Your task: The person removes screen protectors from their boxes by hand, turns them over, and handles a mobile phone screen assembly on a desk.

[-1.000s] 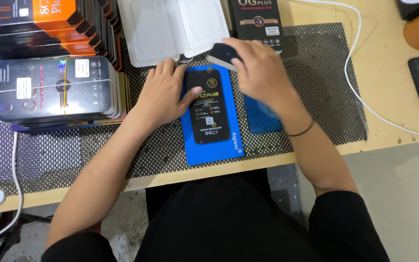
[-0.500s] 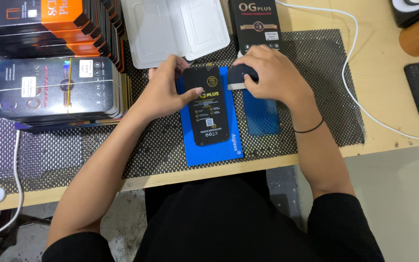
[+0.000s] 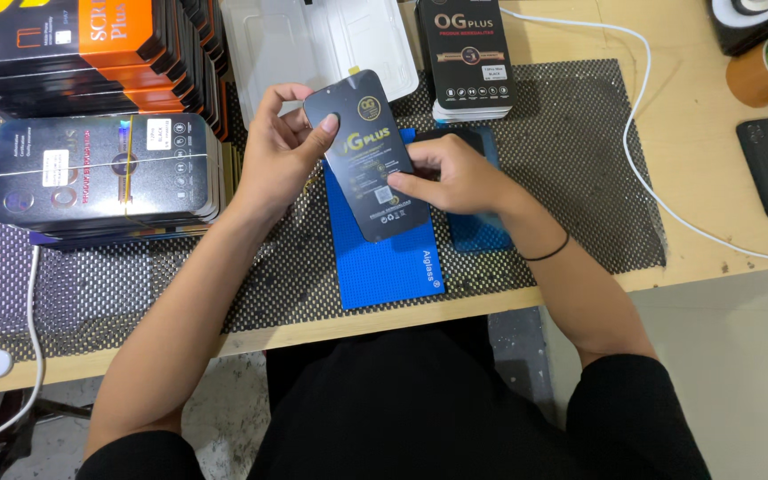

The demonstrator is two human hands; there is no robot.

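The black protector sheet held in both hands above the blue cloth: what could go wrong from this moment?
1. The left hand and right hand grip the black protector sheet only at its edges, tilted above the blue cloth; it might slip or bend.
2. Fingertips lie on its face, so smudges seem possible.
3. The phone lies half hidden under the right hand, which could nudge it.

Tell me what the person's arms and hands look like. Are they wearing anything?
Both hands, the left hand and the right hand, are bare: no gloves, and no rings that show. A thin black band circles the right wrist. The forearms are uncovered, and short black sleeves start near the upper arms.
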